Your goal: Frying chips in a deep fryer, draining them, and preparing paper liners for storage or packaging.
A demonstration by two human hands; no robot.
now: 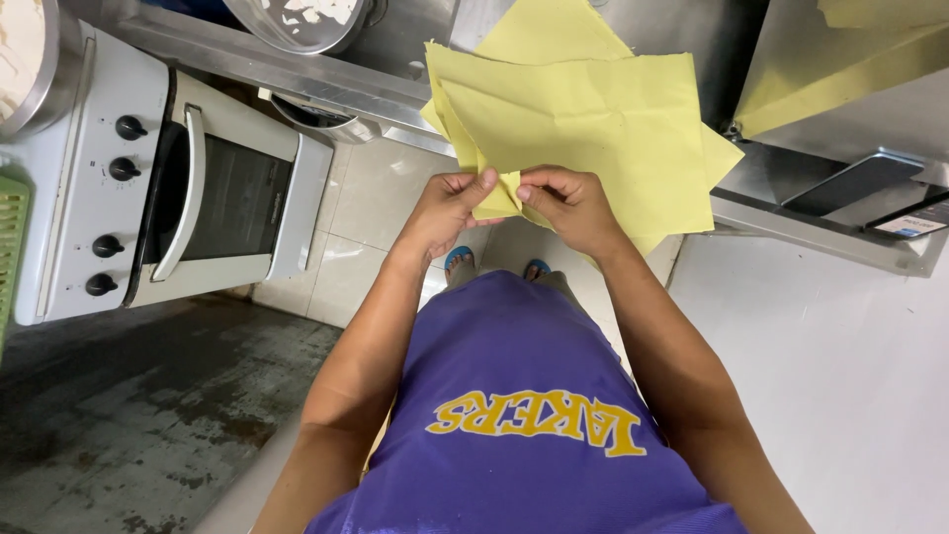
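A stack of yellow paper sheets (pixel 593 119) lies on the edge of a steel counter (pixel 326 74) and hangs over it toward me. My left hand (pixel 450 208) pinches the near corner of the sheets between thumb and fingers. My right hand (pixel 568 203) pinches the same corner just to the right, the two thumbs almost touching. The corner is folded or lifted between my fingers. Below the hands I see my purple shirt and my feet in blue sandals on the tiled floor.
A white oven (pixel 148 178) with black knobs stands at the left. A metal bowl (pixel 297 20) sits on the counter at the top. More yellow paper (pixel 840 79) lies at the upper right, beside a dark flat device (pixel 855 183). A green basket edge (pixel 12 247) shows far left.
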